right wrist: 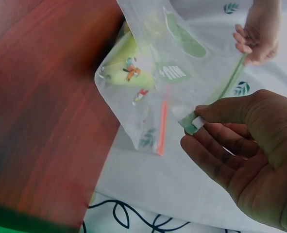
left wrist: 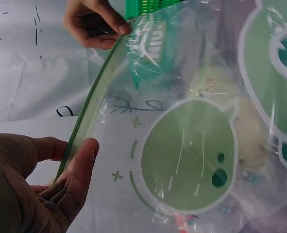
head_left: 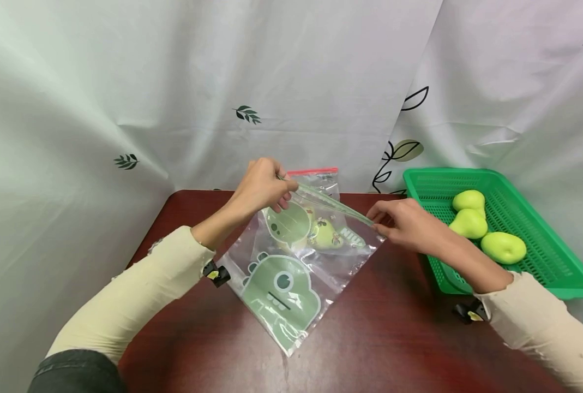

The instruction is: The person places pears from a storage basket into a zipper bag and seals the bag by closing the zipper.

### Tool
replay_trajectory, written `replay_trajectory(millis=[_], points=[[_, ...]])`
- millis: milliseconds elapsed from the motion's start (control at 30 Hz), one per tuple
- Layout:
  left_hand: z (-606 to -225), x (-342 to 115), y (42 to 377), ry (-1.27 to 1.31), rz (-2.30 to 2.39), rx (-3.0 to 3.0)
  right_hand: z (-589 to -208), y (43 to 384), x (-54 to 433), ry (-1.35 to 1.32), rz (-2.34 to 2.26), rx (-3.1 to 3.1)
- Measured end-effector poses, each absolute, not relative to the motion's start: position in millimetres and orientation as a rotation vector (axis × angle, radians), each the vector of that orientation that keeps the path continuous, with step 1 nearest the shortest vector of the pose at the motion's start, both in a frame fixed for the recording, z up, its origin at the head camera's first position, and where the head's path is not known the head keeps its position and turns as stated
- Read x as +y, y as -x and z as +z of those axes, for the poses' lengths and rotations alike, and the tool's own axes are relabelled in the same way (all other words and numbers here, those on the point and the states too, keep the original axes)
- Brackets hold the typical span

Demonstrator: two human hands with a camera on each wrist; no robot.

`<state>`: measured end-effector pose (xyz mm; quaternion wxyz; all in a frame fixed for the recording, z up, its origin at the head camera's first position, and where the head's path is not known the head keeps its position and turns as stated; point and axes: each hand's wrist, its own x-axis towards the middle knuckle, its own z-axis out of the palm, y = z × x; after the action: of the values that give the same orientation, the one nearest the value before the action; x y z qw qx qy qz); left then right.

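A clear zip bag (head_left: 278, 295) with green cartoon monster prints hangs tilted over the table, its green zip edge uppermost. My left hand (head_left: 266, 185) pinches one end of that edge between thumb and fingers. At the other corner, beside a small white slider (right wrist: 198, 123), my right hand (head_left: 409, 224) grips the edge between thumb and fingertips. Behind it is a second clear bag (right wrist: 150, 128) with a red zip and small colourful prints. Yellow-green fruit (right wrist: 121, 63) shows inside this second bag, partly hidden by the front bag in the head view.
A green plastic basket (head_left: 561, 251) stands at the right of the dark red table (head_left: 374, 327), with pear-like green fruit (head_left: 503, 248) in it. The right forearm passes over its near left side. A pale leaf-print curtain (head_left: 296, 82) hangs behind the table.
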<state>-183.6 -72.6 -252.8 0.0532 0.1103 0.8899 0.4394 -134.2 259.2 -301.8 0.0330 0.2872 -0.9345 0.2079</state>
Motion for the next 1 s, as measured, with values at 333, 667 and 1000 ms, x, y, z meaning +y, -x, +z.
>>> replay_trajectory(millis=[333, 667, 1000], points=[[-266, -83, 185, -0.325, 1.297, 2.598, -287, 144, 273, -0.865, 0.575, -2.762], [-276, -87, 183, -0.544, 1.253, 2.568, -277, 154, 286, -0.820, 0.526, -2.592], [-286, -84, 180, -0.758, 1.150, 2.733, -284, 157, 290, -0.822, 0.538, -2.528]])
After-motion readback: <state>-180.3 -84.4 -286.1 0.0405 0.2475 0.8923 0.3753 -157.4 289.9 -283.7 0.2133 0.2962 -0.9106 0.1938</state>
